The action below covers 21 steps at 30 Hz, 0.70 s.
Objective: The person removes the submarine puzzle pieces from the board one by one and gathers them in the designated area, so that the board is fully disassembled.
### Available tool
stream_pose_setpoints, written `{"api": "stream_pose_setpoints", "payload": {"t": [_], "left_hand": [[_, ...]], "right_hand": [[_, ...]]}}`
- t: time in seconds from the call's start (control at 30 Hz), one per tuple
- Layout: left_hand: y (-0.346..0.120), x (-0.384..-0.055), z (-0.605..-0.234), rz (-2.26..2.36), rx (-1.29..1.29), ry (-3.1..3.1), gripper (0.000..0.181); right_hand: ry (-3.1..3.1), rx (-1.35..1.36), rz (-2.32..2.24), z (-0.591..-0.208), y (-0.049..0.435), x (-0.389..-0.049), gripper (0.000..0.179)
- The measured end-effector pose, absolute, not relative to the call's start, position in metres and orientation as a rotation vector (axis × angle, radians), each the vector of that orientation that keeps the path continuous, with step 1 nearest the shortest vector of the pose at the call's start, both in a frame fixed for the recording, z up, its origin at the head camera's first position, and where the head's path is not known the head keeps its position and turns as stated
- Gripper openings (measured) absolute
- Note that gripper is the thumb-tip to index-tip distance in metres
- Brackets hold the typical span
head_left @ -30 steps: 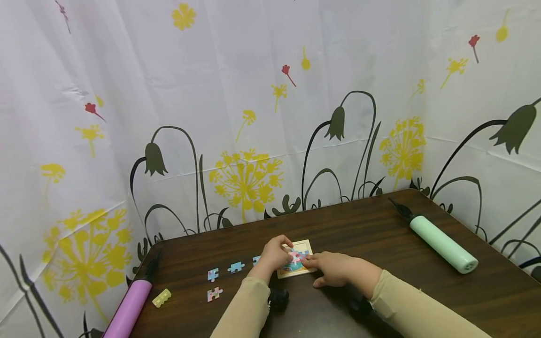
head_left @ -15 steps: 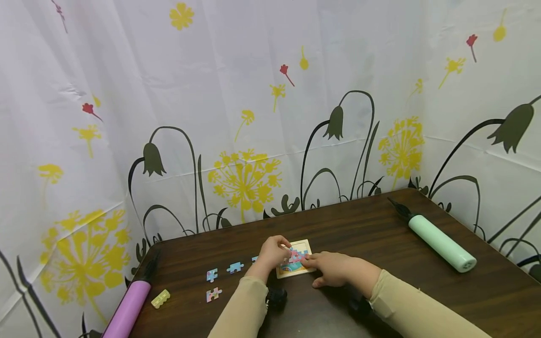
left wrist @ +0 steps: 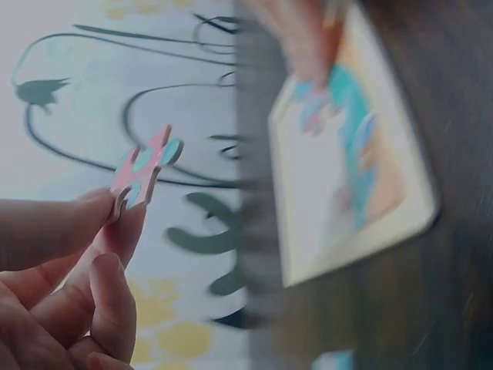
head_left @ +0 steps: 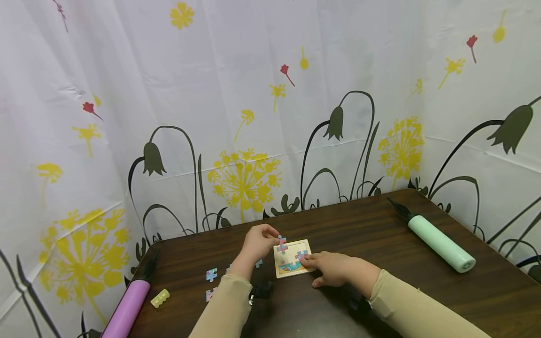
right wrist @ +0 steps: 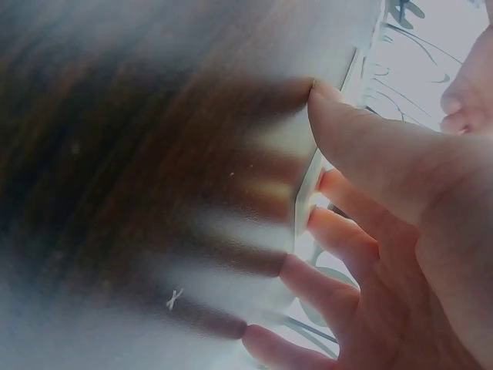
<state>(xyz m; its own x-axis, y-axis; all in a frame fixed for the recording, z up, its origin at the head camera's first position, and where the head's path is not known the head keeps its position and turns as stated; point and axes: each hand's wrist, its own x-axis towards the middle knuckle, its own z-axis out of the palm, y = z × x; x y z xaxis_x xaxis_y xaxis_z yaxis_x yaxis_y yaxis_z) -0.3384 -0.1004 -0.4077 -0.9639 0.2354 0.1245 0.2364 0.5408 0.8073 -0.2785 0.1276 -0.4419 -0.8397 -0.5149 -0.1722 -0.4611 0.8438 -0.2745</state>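
With the wooden tray (head_left: 289, 252) as the clock's centre in the head view, the left hand (head_left: 257, 240) was raised at ten o'clock, wrist bent inward. Its grip pinched one puzzle piece (head_left: 282, 244), pink and blue, between thumb and forefinger, while the other fingers curled loosely beneath. That piece was in the air, tilted up over the tray's eleven o'clock corner.

The right hand (head_left: 333, 268) lay low between three and four o'clock, palm down. Its grip was spread, fingertips on the tray's near-right edge and thumb set apart from them.

Two hands, then, in two beige sleeves (head_left: 416, 300), and one tray on one dark wooden counter (head_left: 359, 230). Inside the tray, a pink-and-blue piece (head_left: 301, 255) sat at two o'clock by the right fingertips; a teal and orange strip (head_left: 291, 268) filled the six o'clock side, its pieces too small to count. Four loose pieces (head_left: 212, 275) showed between eight and nine o'clock, two partly hidden by the left arm. Farther out that way were one yellow block (head_left: 160, 298) and one purple cylinder (head_left: 128, 307) with a black tip; one mint-green cylinder (head_left: 441, 244), also black-tipped, lay at three.
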Motion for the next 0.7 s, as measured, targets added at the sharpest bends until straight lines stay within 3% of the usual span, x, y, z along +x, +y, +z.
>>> {"api": "stream_pose_setpoints", "payload": {"t": [0.33, 0.7], "left_hand": [[-0.158, -0.316, -0.383, -1.377, -0.322, -2.779, 0.008], [-0.209, -0.294, -0.407, -1.171, -0.204, -2.943, 0.013]], "right_hand": [[2.785, -0.739, -0.312, -0.444, 0.128, -0.281, 0.068], [2.789, -0.733, -0.294, -0.444, 0.125, -0.279, 0.07]]}}
